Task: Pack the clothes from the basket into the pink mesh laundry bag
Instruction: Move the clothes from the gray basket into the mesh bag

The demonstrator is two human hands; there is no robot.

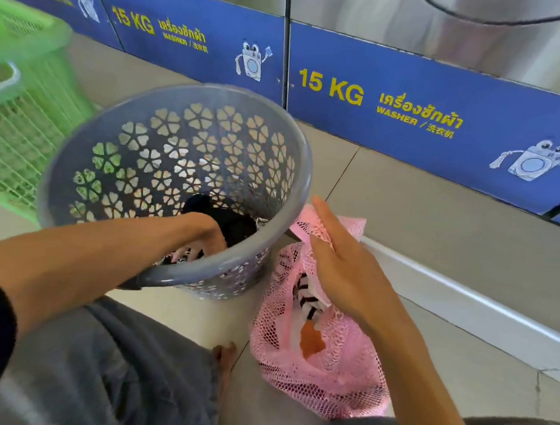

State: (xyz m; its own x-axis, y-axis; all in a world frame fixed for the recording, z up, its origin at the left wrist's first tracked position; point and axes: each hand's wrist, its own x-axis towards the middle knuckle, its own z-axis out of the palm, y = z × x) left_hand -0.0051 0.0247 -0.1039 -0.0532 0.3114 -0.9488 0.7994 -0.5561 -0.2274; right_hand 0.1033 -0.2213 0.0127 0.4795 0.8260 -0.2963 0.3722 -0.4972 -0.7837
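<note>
A round grey basket [183, 144] with flower-shaped holes stands tilted on the tiled floor. Dark clothes [234, 225] lie at its bottom. My left hand [199, 243] reaches inside, fingers curled on a black-and-white patterned piece of cloth. To the right lies the pink mesh laundry bag [320, 366], its mouth open, with a black-and-white striped garment [308, 301] and something orange [312, 344] inside. My right hand [338, 260] holds the bag's upper edge, the mesh pinched under its thumb, the fingers straight.
Green plastic baskets [18, 118] stand at the far left. Blue washer panels [412, 129] marked 15 KG run along the back. A white floor ledge [465, 304] lies right of the bag. My grey-clad knees [119, 367] and a bare foot [224, 355] are in front.
</note>
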